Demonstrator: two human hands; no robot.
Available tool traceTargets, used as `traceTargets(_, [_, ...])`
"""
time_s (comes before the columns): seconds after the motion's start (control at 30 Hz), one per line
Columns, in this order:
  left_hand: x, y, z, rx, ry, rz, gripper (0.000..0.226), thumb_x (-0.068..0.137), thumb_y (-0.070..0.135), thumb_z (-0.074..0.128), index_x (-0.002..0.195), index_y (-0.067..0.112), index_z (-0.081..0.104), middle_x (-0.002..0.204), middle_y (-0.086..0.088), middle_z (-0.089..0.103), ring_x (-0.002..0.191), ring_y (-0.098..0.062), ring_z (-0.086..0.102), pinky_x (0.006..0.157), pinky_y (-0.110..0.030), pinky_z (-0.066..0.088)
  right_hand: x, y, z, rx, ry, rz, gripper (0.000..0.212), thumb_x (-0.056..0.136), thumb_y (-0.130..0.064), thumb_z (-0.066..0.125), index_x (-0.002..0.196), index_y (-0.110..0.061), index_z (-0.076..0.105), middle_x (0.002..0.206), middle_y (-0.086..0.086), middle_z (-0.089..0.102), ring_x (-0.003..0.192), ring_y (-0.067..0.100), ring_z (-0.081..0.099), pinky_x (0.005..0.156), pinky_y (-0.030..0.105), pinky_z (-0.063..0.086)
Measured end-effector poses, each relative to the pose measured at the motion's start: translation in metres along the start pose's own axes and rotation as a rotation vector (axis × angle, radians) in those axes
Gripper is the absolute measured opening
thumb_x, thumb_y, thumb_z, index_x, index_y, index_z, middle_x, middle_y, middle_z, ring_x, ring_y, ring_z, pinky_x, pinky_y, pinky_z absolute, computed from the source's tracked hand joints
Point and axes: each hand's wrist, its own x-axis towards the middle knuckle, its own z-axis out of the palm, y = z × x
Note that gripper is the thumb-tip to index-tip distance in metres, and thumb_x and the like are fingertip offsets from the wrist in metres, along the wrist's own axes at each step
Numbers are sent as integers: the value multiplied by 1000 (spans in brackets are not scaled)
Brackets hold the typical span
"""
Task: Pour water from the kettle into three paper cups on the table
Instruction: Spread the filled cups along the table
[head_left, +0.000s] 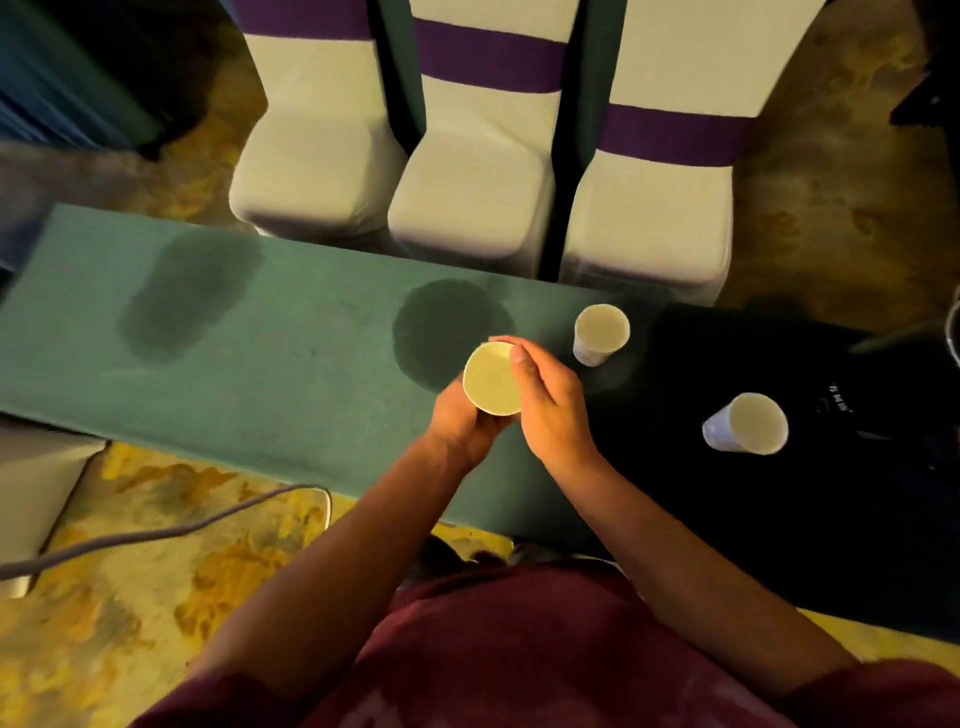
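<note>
I see a paper cup (491, 379) held over the table (270, 364), mouth up. My left hand (460, 421) wraps its lower wall from below, fingers curled shut around it; my right hand (550, 410) closes on the rim, thumb (521, 359) over the edge. Just beyond the right fingertips stands a second cup (601, 332); a third cup (748, 423) stands well to their right on a black cloth (779, 519). Past the held cup, the green tablecloth shows two dark wet patches (447, 327). Three white-covered chairs (467, 208) with purple bands face the far edge, on patterned carpet (130, 597).
</note>
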Motion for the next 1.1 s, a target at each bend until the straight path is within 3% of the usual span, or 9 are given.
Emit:
traceTargets(0.23, [50,58,-26,86,18,-44,10,94,15,57,98,13,66,87,-8,69,76,-21,67,54,-28,56,52,7,55,-74,42,4,29,106,-19,46,116,-13,72,114,-3,75,106,9,69,94,26,52])
traceTargets(0.33, [80,82,-46,160,46,-67,11,94,13,57,101,9,64,85,-9,68,73,-22,65,50,-26,55,70,15,83,-104,59,57,29,107,-18,45,116,-13,72,111,-6,74,103,4,67,89,18,49])
traceTargets(0.43, [114,110,-65,275,72,-119,19,93,16,60,109,7,63,99,-16,65,80,-24,64,54,-27,56,91,24,113,-144,117,119,30,106,-21,45,116,-13,72,111,-5,75,102,4,67,87,16,49])
traceTargets(0.53, [141,129,-75,440,74,-140,6,91,12,64,94,10,68,94,-13,68,79,-21,66,61,-31,56,110,36,132,-199,151,142,32,106,-23,44,117,-14,72,111,-2,76,100,5,67,85,18,50])
traceTargets(0.63, [160,149,-80,718,33,-56,8,92,7,64,93,14,69,84,-4,68,76,-15,67,53,-20,55,124,45,145,-233,202,189,30,107,-20,45,119,-12,72,112,-1,75,98,-5,65,84,12,47])
traceTargets(0.73, [176,165,-86,862,-32,22,17,97,13,55,90,17,69,83,-5,69,79,-19,68,71,-33,61,135,52,154,-241,254,224,29,107,-18,46,118,-11,72,110,-2,74,94,-15,62,81,7,44])
traceTargets(0.87, [191,174,-99,1135,-83,163,20,95,12,55,104,15,73,84,-2,71,80,-21,69,78,-40,59,145,61,166,-279,258,275,30,107,-23,46,117,-13,72,108,-5,73,94,-8,64,81,11,47])
traceTargets(0.97, [193,180,-103,1212,-131,179,21,94,11,57,108,18,71,88,2,72,80,-15,69,75,-34,60,146,63,174,-285,265,288,31,107,-25,44,118,-14,71,111,-2,74,98,3,67,82,16,51])
traceTargets(1.1, [193,183,-100,1251,-132,209,21,95,12,58,111,19,70,92,4,71,80,-10,67,69,-26,55,149,58,173,-311,243,302,31,107,-29,44,120,-16,70,111,-3,74,98,5,67,81,18,53])
